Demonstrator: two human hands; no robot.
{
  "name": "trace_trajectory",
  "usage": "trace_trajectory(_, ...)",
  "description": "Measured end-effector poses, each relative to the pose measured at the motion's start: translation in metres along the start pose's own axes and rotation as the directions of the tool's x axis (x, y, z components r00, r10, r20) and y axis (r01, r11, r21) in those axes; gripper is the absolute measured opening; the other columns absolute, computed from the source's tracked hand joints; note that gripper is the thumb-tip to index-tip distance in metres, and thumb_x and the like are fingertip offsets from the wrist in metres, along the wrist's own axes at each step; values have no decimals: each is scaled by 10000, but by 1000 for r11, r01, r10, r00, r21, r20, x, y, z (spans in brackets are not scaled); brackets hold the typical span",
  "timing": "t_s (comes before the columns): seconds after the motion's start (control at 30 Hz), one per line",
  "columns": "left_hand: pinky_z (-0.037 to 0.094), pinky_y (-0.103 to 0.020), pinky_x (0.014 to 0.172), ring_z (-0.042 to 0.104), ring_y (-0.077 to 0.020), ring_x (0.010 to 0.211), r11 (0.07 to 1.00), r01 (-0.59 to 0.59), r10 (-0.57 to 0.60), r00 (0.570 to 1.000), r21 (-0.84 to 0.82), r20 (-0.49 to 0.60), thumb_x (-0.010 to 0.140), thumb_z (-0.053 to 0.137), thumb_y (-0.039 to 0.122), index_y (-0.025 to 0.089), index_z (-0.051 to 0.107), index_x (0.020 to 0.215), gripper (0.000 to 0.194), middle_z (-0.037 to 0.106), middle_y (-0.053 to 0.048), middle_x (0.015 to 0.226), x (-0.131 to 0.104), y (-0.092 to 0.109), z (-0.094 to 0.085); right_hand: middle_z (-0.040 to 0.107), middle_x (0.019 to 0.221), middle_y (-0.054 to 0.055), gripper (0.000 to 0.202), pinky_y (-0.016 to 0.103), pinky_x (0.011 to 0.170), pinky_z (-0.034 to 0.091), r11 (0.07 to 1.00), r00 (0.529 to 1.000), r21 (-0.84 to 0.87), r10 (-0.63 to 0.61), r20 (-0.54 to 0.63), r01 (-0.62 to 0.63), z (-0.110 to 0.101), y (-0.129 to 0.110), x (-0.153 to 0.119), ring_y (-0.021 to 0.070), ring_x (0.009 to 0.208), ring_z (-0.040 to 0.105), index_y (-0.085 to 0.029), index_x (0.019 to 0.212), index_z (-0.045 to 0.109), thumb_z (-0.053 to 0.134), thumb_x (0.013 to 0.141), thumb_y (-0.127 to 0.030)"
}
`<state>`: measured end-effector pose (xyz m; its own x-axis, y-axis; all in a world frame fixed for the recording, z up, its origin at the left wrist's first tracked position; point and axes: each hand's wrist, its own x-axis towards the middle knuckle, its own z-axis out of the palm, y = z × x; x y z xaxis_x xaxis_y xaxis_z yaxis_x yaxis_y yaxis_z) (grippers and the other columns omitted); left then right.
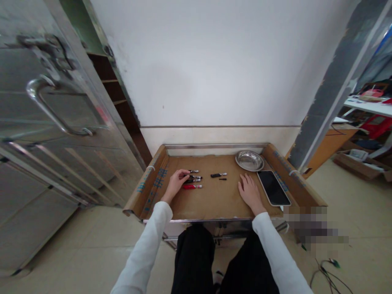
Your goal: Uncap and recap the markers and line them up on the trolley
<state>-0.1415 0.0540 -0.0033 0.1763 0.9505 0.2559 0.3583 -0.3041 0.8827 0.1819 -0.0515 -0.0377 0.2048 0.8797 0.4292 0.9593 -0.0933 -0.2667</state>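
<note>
At the left of the cardboard-lined tabletop, my left hand (175, 186) has its thumb and fingers closed round the end of a black marker (197, 177). Other black markers lie close by, partly covered by my fingers. A red marker (192, 186) is nearest to me in this row. Apart from them, in the middle, lie another black marker (218, 175) and a small black piece (223, 179), perhaps a cap. My right hand (250, 193) rests flat on the cardboard (211, 204) with fingers spread, holding nothing. Beside it is a phone or tablet (273, 188) with a dark screen.
A round steel bowl (249, 160) stands at the back right of the table. Raised cardboard sides (290, 173) edge it, and a white wall (214, 65) rises behind. To the left is a metal door (61, 122). Cables (327, 273) lie on the floor at right.
</note>
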Motion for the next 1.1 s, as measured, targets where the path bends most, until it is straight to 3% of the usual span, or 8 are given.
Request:
trace_trajectory(0.43, 501, -373, 880, 650, -194, 861, 1000, -3, 5, 997, -18, 71, 709, 654, 475, 162, 648, 865, 350, 690, -67, 938, -1, 2, -2, 465, 1345, 282, 446, 467, 957, 397, 960, 947, -227, -90, 307, 165, -23, -7, 15, 339, 1231, 477, -38, 1298, 490, 408, 895, -210)
trace_trajectory(0.53, 499, -375, 879, 648, -201, 871, 999, -15, 17, 998, -29, 67, 708, 649, 499, 167, 647, 863, 367, 692, -65, 938, 0, 1, -3, 559, 1230, 282, 438, 410, 887, 439, 955, 736, -170, -66, 673, 242, -46, -10, 52, 313, 1110, 575, -32, 1233, 546, 545, 832, -207)
trace_trajectory(0.63, 502, -370, 865, 650, -204, 864, 1000, -18, 20, 999, -24, 51, 696, 654, 519, 167, 653, 851, 385, 694, -69, 930, 2, 1, -4, 696, 949, 193, 402, 364, 780, 485, 956, 605, -178, 0, 796, 234, -63, -13, 95, 279, 883, 664, -53, 1000, 672, 751, 650, -234)
trace_trajectory(0.77, 500, -374, 864, 648, -208, 869, 999, -25, 26, 999, -21, 44, 691, 661, 515, 168, 661, 851, 383, 696, -76, 938, 3, -1, -6, 707, 771, 84, 256, 294, 718, 490, 944, 415, -217, 99, 905, 247, -79, -22, 132, 197, 729, 671, -104, 868, 700, 686, 727, -318)
trace_trajectory(0.83, 496, -379, 872, 647, -211, 879, 999, -28, 29, 998, -25, 50, 691, 660, 509, 168, 663, 854, 378, 696, -78, 944, 3, -2, -6, 706, 920, 112, 290, 282, 788, 466, 944, 486, -205, 56, 872, 259, -83, -24, 134, 195, 860, 660, -128, 982, 679, 550, 844, -348)
trace_trajectory(0.93, 495, -380, 877, 650, -212, 873, 999, -28, 29, 997, -23, 65, 692, 657, 502, 167, 667, 856, 373, 697, -78, 937, 2, -4, -7, 609, 1177, 206, 369, 341, 909, 395, 901, 857, -339, -67, 511, 272, -81, -20, 121, 247, 1089, 570, -99, 1202, 561, 444, 897, -272)
trace_trajectory(0.97, 496, -380, 875, 651, -211, 869, 999, -26, 27, 997, -19, 70, 694, 655, 498, 166, 669, 858, 371, 699, -78, 936, 1, -4, -7, 580, 1211, 232, 398, 360, 918, 381, 878, 906, -398, -86, 414, 265, -77, -16, 115, 267, 1120, 545, -80, 1235, 528, 471, 877, -244)
trace_trajectory(1.1, 499, -374, 868, 651, -213, 874, 999, -28, 24, 996, 40, 91, 729, 627, 458, 169, 685, 895, 338, 702, -82, 957, 0, -5, -10, 627, 1126, 228, 316, 375, 907, 356, 847, 895, -454, -54, 443, 276, -65, -1, 98, 277, 1076, 565, -67, 1122, 599, 482, 837, -137)
